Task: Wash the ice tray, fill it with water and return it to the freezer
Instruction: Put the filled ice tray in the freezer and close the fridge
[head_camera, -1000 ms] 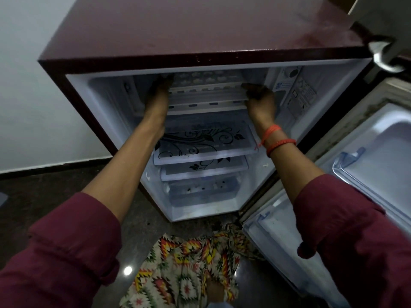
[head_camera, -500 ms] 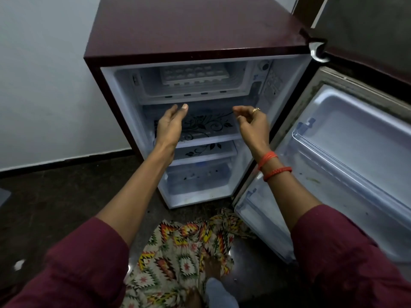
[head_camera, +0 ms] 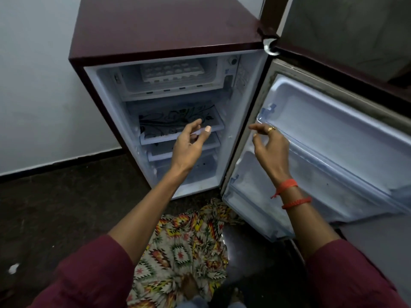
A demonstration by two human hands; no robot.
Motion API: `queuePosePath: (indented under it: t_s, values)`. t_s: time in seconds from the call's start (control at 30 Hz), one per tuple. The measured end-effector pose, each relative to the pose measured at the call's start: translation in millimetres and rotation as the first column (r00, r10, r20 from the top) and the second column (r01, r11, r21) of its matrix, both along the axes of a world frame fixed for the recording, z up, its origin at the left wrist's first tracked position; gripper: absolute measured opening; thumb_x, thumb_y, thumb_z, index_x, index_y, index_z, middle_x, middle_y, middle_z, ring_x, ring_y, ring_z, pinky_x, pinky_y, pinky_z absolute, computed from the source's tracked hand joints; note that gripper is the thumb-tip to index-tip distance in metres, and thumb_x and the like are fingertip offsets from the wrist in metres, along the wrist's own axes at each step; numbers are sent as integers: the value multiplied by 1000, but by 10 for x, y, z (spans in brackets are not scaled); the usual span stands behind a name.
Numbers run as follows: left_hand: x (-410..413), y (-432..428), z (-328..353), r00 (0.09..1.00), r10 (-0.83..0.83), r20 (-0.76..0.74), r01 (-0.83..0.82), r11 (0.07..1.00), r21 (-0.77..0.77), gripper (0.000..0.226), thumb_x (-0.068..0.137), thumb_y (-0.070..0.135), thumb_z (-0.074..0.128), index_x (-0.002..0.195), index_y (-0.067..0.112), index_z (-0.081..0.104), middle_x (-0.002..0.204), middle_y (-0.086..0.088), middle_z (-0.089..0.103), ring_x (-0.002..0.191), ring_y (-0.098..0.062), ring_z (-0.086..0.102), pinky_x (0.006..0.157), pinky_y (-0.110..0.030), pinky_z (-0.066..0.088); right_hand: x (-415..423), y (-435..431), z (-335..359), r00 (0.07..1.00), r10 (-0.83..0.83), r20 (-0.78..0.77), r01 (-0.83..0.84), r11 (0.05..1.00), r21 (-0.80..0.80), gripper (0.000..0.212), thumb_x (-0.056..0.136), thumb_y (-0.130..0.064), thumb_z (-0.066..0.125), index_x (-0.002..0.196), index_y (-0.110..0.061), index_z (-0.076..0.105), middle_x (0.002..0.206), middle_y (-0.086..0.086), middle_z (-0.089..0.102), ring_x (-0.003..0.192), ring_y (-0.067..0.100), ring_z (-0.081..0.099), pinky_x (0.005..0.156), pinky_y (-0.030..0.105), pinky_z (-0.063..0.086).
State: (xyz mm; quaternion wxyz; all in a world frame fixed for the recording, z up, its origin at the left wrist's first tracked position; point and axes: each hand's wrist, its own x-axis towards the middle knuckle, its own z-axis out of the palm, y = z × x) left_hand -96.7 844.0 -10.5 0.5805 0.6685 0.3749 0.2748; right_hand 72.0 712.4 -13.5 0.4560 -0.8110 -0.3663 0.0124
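A white ice tray (head_camera: 171, 71) lies in the freezer compartment (head_camera: 173, 90) at the top of a small maroon fridge (head_camera: 166, 30) whose door (head_camera: 333, 130) stands open to the right. My left hand (head_camera: 189, 145) hovers in front of the middle shelves, fingers relaxed and holding nothing. My right hand (head_camera: 270, 145) hangs near the door's hinge edge, fingers loosely curled and empty, a ring on one finger. Both hands are well below and in front of the tray.
A glass shelf with a black floral print (head_camera: 180, 123) sits under the freezer, with a second shelf and a drawer below. The door's inner racks (head_camera: 329, 152) jut out on the right. A patterned cloth (head_camera: 184, 247) covers my legs above a dark floor. A white wall stands left.
Both hands have let go of the ice tray and drawn back out of the freezer, down and toward me. The tray stays inside. The view has pulled away from the fridge.
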Motion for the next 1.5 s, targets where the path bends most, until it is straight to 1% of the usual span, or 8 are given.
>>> queuePosePath:
  t_s: [0.2, 0.33, 0.47, 0.6, 0.83, 0.97, 1.33, 1.5]
  values:
    - [539, -543, 173, 991, -132, -14, 133, 986, 100, 52, 96, 48, 59, 143, 27, 50, 145, 5, 53, 131, -16, 51, 109, -45, 45, 291, -859, 180, 971, -79, 225, 80, 997, 5, 26, 91, -14, 60, 111, -27, 71, 113, -7, 69, 110, 15, 60, 96, 40, 46]
    - [896, -923, 322, 982, -186, 20, 182, 977, 111, 63, 86, 61, 60, 139, 29, 53, 143, 5, 55, 130, -15, 51, 109, -44, 45, 544, -1402, 318, 915, -153, 374, 168, 986, -7, 26, 90, -17, 60, 113, -28, 68, 112, -4, 67, 107, 19, 60, 95, 28, 34]
    - [1199, -1270, 466, 971, -238, 28, 227, 949, 218, 55, 95, 47, 61, 145, 25, 49, 149, 4, 49, 135, -13, 46, 113, -43, 41, 769, -1861, 517, 840, -240, 486, 264, 964, 19, 30, 89, -18, 61, 118, -25, 67, 116, -1, 65, 111, 22, 59, 96, 36, 36]
    - [1468, -1585, 578, 960, -278, 23, 251, 897, 364, 56, 94, 49, 60, 144, 26, 49, 149, 5, 46, 139, -17, 40, 113, -45, 38, 971, -2265, 722, 737, -336, 586, 361, 929, 79, 31, 89, -21, 62, 119, -23, 66, 120, 2, 62, 115, 23, 56, 102, 43, 37]
    - [1925, -1998, 813, 945, -327, 18, 261, 786, 561, 62, 90, 55, 58, 144, 24, 50, 154, -1, 41, 143, -19, 34, 112, -34, 28, 1403, -2795, 988, 578, -524, 625, 579, 804, 139, 35, 90, -35, 58, 124, -28, 63, 127, 3, 59, 118, 24, 52, 106, 42, 35]
    - [2133, -2183, 928, 937, -350, 5, 278, 753, 597, 63, 92, 53, 60, 146, 24, 48, 157, -2, 39, 149, -24, 27, 118, -46, 27, 1590, -2993, 1013, 601, -544, 585, 603, 789, 115, 39, 95, -40, 50, 131, -26, 60, 133, 4, 57, 123, 26, 50, 108, 40, 35]
    - [2446, -2471, 1093, 903, -419, -96, 381, 679, 627, 64, 92, 55, 54, 148, 25, 45, 155, 1, 44, 151, -27, 23, 119, -48, 19, 1910, -3243, 885, 712, -527, 464, 625, 777, -76, 51, 101, -50, 32, 141, -27, 53, 145, 7, 51, 136, 27, 41, 112, 42, 35]
    - [2489, -2561, 1060, 893, -433, -127, 412, 669, 618, 64, 92, 57, 53, 148, 27, 44, 155, 2, 44, 151, -27, 24, 120, -49, 19, 1957, -3348, 877, 759, -502, 414, 580, 811, -80, 50, 102, -47, 36, 143, -23, 51, 135, 12, 52, 126, 30, 46, 106, 41, 38]
